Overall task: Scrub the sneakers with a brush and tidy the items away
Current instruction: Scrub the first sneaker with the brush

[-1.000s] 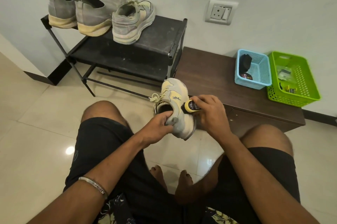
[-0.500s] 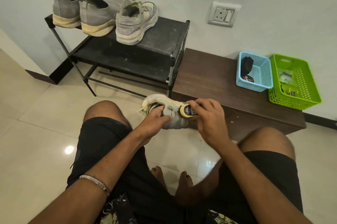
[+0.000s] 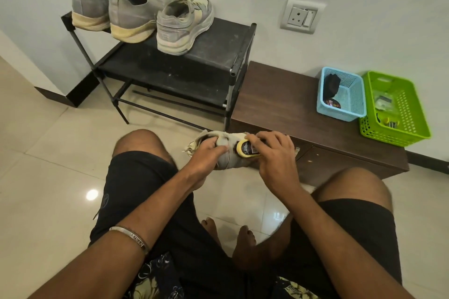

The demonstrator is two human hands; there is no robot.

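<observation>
Presently sneaker (image 3: pixel 226 155) gripped at collar by left hand (image 3: pixel 206 152), held steady between knees; yellow brush (image 3: pixel 245 149) clasped in right hand (image 3: pixel 272 152), pressed against heel side for scrubbing.

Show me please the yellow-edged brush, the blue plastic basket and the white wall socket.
yellow-edged brush (image 3: pixel 247 148): head view, on its dark back.
blue plastic basket (image 3: pixel 340 114): head view, on its near wall.
white wall socket (image 3: pixel 302 16): head view, on its plate.
</observation>
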